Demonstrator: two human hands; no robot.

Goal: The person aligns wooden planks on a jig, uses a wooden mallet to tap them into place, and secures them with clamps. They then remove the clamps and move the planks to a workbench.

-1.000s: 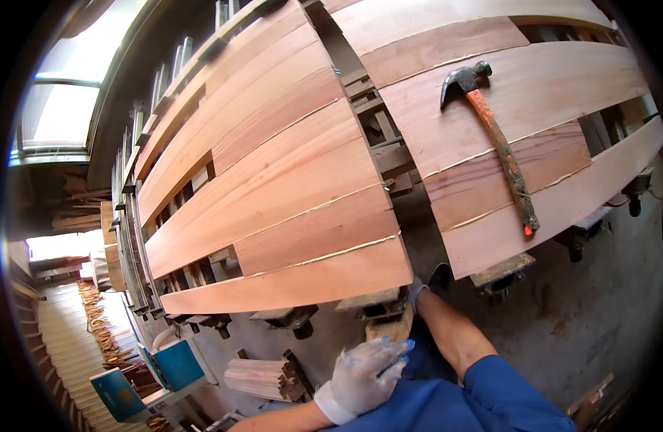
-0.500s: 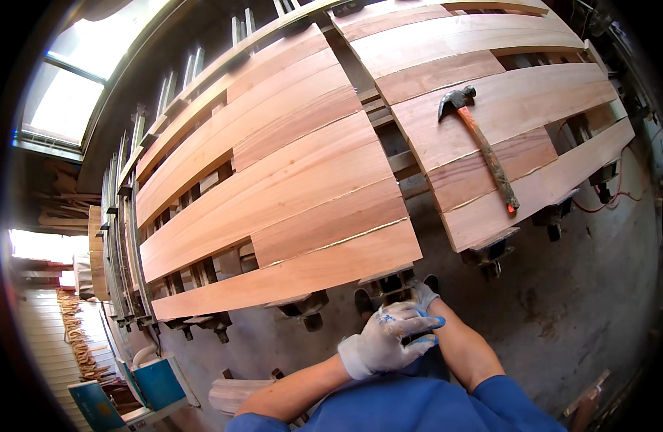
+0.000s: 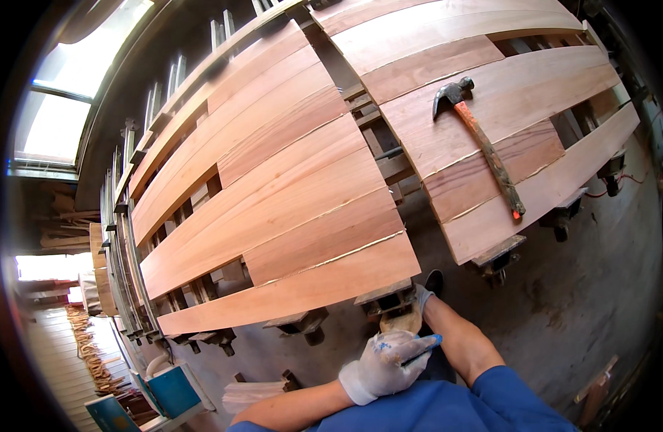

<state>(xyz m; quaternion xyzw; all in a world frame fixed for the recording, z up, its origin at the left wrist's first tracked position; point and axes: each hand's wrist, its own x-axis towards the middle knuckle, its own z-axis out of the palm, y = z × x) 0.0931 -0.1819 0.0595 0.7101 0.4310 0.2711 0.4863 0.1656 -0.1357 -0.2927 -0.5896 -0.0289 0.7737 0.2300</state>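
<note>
While left hand (image 3: 385, 363) grip closes on blue pen (image 3: 420, 349), right hand (image 3: 422, 297) grip mostly hidden, cannot tell.

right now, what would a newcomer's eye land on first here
First, the two broad panels of reddish wooden boards laid edge to edge with pale glue lines, filling the upper picture. A claw hammer lies on the panel at upper right. Low in the middle, the white-gloved left hand holds a blue pen beside the right hand.
</note>
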